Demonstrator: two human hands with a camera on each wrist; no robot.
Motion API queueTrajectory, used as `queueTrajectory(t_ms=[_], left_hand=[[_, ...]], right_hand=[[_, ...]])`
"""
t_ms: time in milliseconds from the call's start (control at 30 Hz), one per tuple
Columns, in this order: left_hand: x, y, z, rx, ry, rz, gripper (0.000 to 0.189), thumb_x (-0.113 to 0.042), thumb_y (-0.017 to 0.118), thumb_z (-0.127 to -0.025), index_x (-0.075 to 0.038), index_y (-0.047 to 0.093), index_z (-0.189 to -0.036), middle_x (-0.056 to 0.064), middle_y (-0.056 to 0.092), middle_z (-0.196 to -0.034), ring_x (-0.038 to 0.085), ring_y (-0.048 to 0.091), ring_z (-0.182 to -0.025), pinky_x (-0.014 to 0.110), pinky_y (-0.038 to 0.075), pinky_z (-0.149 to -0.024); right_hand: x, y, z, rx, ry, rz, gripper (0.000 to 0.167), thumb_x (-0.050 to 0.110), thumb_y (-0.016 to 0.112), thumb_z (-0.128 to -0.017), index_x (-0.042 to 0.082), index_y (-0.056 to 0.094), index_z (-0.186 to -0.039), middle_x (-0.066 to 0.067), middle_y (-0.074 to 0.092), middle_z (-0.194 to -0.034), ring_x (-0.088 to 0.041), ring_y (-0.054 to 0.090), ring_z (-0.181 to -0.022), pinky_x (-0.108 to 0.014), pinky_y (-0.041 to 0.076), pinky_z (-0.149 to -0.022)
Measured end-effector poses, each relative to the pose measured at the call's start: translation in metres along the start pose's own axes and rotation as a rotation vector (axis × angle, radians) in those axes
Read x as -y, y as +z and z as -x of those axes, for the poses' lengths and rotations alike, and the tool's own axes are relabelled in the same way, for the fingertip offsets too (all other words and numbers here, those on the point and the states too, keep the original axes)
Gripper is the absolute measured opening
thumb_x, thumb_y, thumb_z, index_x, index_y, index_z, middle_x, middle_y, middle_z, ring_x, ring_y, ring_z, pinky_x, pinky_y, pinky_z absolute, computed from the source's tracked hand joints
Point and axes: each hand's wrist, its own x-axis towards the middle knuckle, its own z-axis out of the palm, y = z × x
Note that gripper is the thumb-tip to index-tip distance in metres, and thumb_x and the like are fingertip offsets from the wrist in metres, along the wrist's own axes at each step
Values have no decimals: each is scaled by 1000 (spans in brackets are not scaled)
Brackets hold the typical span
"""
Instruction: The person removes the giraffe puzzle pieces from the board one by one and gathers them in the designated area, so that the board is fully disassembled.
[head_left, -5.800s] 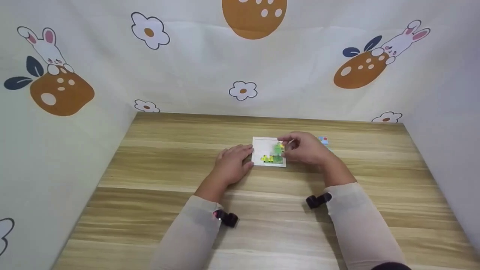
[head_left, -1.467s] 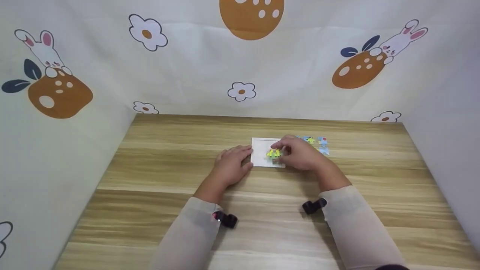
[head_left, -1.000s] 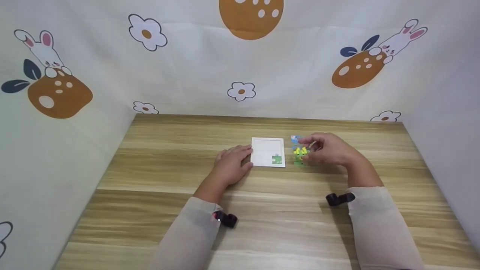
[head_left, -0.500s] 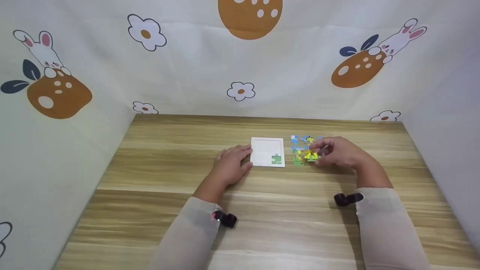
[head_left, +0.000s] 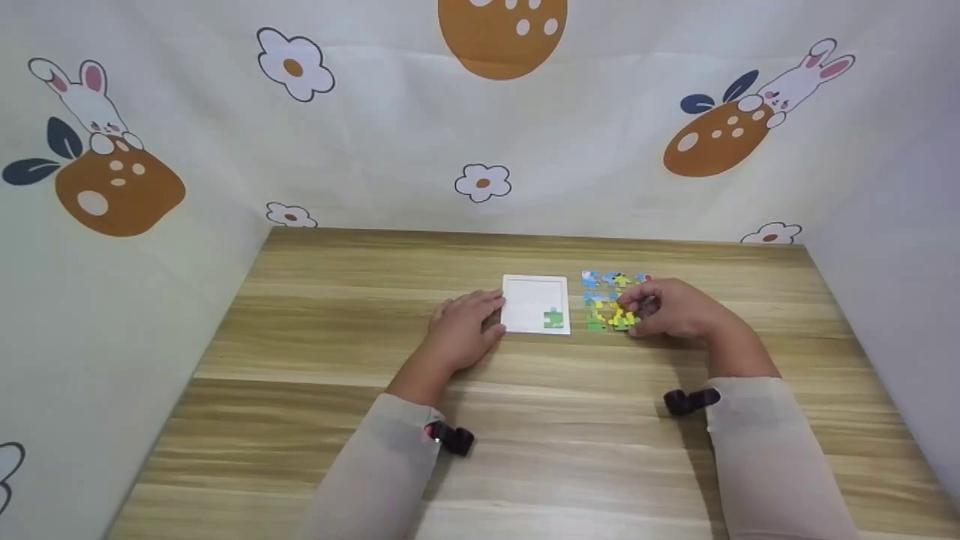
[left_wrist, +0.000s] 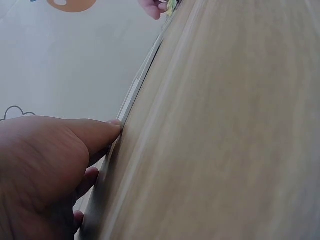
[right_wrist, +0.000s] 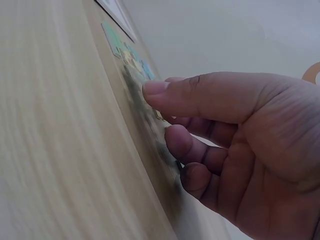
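Observation:
My left hand (head_left: 465, 330) rests at the left edge of a white square puzzle tray (head_left: 525, 296), fingers extended, fingertips and thumb against its rim. One green jigsaw piece (head_left: 553, 319) lies in the tray's lower right corner. To the tray's right, my right hand (head_left: 679, 309) pinches a yellow-and-green jigsaw piece (head_left: 622, 321) between thumb and fingers, low at the near side of the loose pieces. In the right wrist view the thumb (right_wrist: 192, 97) and curled fingers mostly hide this piece.
Loose blue jigsaw pieces (head_left: 591, 279), a green one (head_left: 595, 326) and several others lie together right of the tray; my right hand covers some. The wooden table (head_left: 360, 315) meets a printed cloth backdrop (head_left: 397, 150) behind and at the sides.
My right hand has carried the yellow-and-green piece from over the tray to the loose pieces, then lowered it slightly nearer me. The earlier striped piece has left the tray; my left hand stays put.

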Motion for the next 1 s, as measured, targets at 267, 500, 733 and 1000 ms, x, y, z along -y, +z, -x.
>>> queueTrajectory(t_ms=[267,500,733,1000], left_hand=[[0,1,-1,5,-6,-13,55,-40,62,-109,-29,50,-161,-14,41,-172,20,31,-165,58,16,-135],[1,1,-2,4,-2,-22,55,-40,61,-109,-29,50,-161,-13,41,-172,20,32,-164,58,17,-135],[2,2,-1,-11,5,-24,54,-39,62,-108,-29,51,-161,-12,44,-171,22,34,-163,60,19,-135],[-1,0,0,-12,10,-29,54,-38,62,-109,-28,51,-161,-11,44,-171,24,36,-163,61,18,-135]], right_hand=[[5,-1,2,-33,9,73,46,13,92,-82,10,75,-125,-10,73,-120,-21,59,-100,-25,51,-84],[22,6,1,-69,6,85,46,14,87,-84,14,76,-129,-10,71,-118,-21,55,-92,-29,51,-76],[47,36,-15,-38,-81,120,43,26,87,-88,11,77,-127,-9,74,-122,-25,63,-108,-37,54,-93],[79,59,-31,-50,-96,167,49,29,88,-85,13,76,-130,-6,71,-122,-26,61,-113,-45,50,-105]])
